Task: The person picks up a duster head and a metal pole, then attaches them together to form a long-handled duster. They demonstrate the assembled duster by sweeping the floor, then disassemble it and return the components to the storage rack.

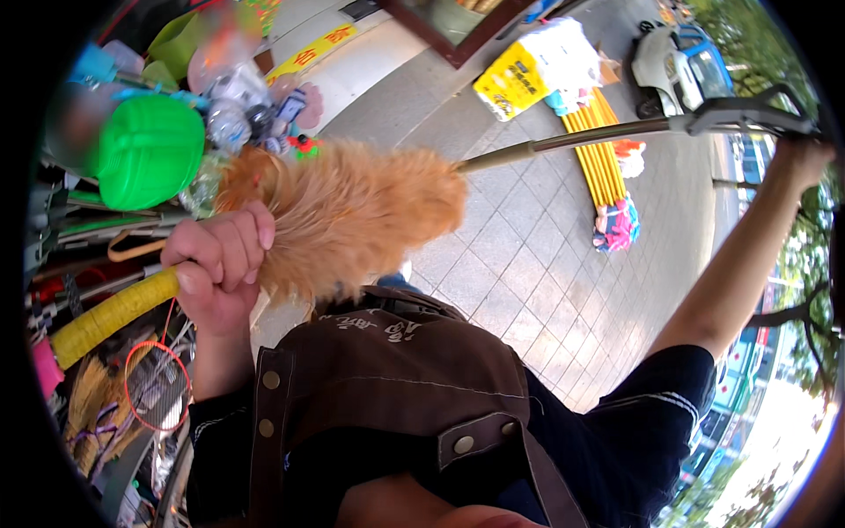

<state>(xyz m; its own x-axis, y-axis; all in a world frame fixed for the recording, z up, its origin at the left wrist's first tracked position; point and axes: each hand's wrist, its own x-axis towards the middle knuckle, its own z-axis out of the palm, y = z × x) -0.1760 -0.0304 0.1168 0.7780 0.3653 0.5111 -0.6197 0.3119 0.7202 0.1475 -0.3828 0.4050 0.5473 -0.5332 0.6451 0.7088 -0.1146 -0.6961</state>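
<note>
Head view, looking down over a brown apron [387,378] and dark sleeves. The left hand [220,264] is clenched around the yellow wrapped handle [110,315] of an orange feather duster [348,211], gripping where the handle meets the plumes; the fluffy head lies just right of the fist, in front of the chest. The right hand [797,163], arm stretched out to the right, is closed on the grey grip of a long metal pole [581,139], whose far end touches or enters the duster's plumes; which of the 2 cannot be told. At left hang a green plastic item [150,150] and other wares. Beyond, on grey paving [528,264], lie yellow-handled mops [603,158].
</note>
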